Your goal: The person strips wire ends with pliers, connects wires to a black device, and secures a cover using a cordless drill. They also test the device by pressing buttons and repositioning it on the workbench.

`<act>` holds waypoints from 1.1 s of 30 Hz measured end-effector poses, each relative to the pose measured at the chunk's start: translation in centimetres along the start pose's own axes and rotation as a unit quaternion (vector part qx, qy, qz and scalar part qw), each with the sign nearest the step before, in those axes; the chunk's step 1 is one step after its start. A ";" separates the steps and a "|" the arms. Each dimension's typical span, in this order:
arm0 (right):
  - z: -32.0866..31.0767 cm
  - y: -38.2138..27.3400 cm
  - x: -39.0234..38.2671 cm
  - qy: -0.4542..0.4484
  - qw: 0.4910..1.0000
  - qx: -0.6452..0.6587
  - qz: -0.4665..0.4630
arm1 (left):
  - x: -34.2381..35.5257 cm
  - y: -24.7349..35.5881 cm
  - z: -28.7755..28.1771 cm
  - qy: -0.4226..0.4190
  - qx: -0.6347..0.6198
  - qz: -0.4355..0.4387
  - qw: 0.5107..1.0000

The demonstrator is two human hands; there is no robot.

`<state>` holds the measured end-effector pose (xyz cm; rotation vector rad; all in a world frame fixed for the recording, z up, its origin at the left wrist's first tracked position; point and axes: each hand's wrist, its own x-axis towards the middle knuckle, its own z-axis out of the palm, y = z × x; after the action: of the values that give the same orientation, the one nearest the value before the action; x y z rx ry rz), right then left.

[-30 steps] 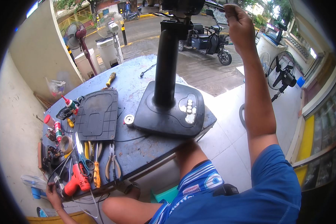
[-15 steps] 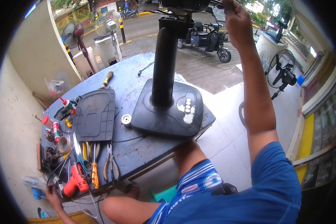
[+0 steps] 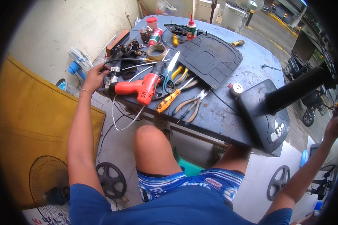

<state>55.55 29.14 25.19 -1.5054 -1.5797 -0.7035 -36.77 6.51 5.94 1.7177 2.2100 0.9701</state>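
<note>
My left hand (image 3: 95, 78) is at the table's left edge, fingers drawn together against a white electrical socket block (image 3: 112, 78) with a black plug in it. What the fingertips grip is hidden. A red cordless drill (image 3: 141, 88) lies just right of it. My right hand (image 3: 331, 129) is raised at the far right rim, its fingers bent beside the dark upper part of a fan stand. The stand's black column (image 3: 294, 91) rises tilted in view from a black base (image 3: 248, 107) with a row of pale buttons, on the table's right end.
On the blue table (image 3: 221, 123) lie scissors (image 3: 167, 77), a yellow screwdriver (image 3: 169, 100), pliers (image 3: 193, 105), a tape roll (image 3: 156, 51) and a black plastic panel (image 3: 212, 56). A caged fan (image 3: 49, 180) stands at lower left; round black fan bases lie on the floor.
My view has swung left and down, so the table and stand appear farther right. My left hand has come to the socket block; my right hand is still raised by the stand's top.
</note>
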 end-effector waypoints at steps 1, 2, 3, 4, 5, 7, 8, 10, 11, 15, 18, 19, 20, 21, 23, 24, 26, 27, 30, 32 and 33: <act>1.3 -0.4 -2.2 -0.036 0.960 0.247 0.128 | 0.0 0.9 -0.1 0.003 -0.004 -0.018 1.000; 2.5 -1.1 -4.4 -0.030 0.879 0.409 0.241 | 0.1 1.7 -0.2 -0.002 -0.021 -0.013 1.000; 3.5 -2.0 -7.2 -0.064 0.889 0.387 0.236 | 0.2 2.4 -0.4 0.013 -0.026 -0.023 0.999; 4.5 -3.2 -10.1 -0.106 0.882 0.401 0.223 | 0.4 2.9 -0.5 0.022 -0.034 -0.032 0.999; 5.2 -4.4 -12.5 -0.142 0.889 0.393 0.189 | 0.5 3.1 -0.6 0.027 -0.043 -0.056 0.997; 6.3 -7.1 -15.8 -0.169 0.882 0.386 0.211 | 0.8 3.1 -0.7 0.044 -0.051 -0.034 0.997; 6.5 -8.5 -16.8 -0.180 0.873 0.395 0.222 | 1.0 2.9 -0.9 0.053 -0.055 -0.030 0.997; 6.8 -10.9 -17.3 -0.178 0.850 0.445 0.220 | 0.9 3.0 -1.6 0.063 0.013 -0.013 0.998; 6.5 -11.8 -17.3 -0.169 0.840 0.454 0.245 | 0.7 3.3 -1.6 0.078 0.067 0.013 0.995; 7.0 -14.9 -15.7 -0.175 0.806 0.529 0.200 | -1.3 8.0 -3.2 0.052 0.010 0.013 0.999; 8.8 -16.6 -14.0 -0.143 0.785 0.588 0.136 | -8.4 13.2 -3.7 0.084 -0.145 0.032 0.985; 9.3 -17.0 -13.6 -0.129 0.805 0.560 0.149 | -11.3 14.6 -4.2 0.033 -0.161 0.047 0.985; 9.8 -17.4 -13.2 -0.120 0.818 0.546 0.135 | -13.6 15.6 -4.4 -0.014 -0.183 0.068 0.981; 10.5 -17.8 -12.9 -0.077 0.813 0.566 0.112 | -15.4 15.9 -4.0 -0.017 -0.149 0.077 0.986; 11.0 -18.2 -12.5 -0.067 0.806 0.575 0.126 | -18.8 15.5 -2.7 -0.021 -0.106 0.071 0.992; 11.0 -18.3 -12.3 -0.062 0.801 0.583 0.123 | -19.7 14.9 -2.1 -0.015 -0.108 0.056 0.992; 10.8 -18.6 -12.0 -0.066 0.772 0.622 0.114 | -20.7 13.6 -0.8 0.005 -0.110 -0.015 0.994; 10.5 -18.7 -11.7 -0.070 0.757 0.639 0.119 | -21.0 13.1 -0.3 0.006 -0.083 -0.040 0.996; 9.0 -19.0 -10.4 -0.071 0.721 0.676 0.135 | -21.5 13.1 0.4 0.024 0.005 -0.062 0.998; 7.5 -19.1 -9.2 -0.077 0.679 0.710 0.169 | -22.2 14.3 1.7 0.057 0.070 0.001 0.996; 6.7 -19.1 -8.4 -0.080 0.667 0.715 0.193 | -22.5 15.1 2.4 0.064 0.044 -0.009 0.997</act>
<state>35.15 28.00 17.37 -0.5516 -1.1925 0.8664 -16.32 -11.39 7.51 1.7135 2.3778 1.0199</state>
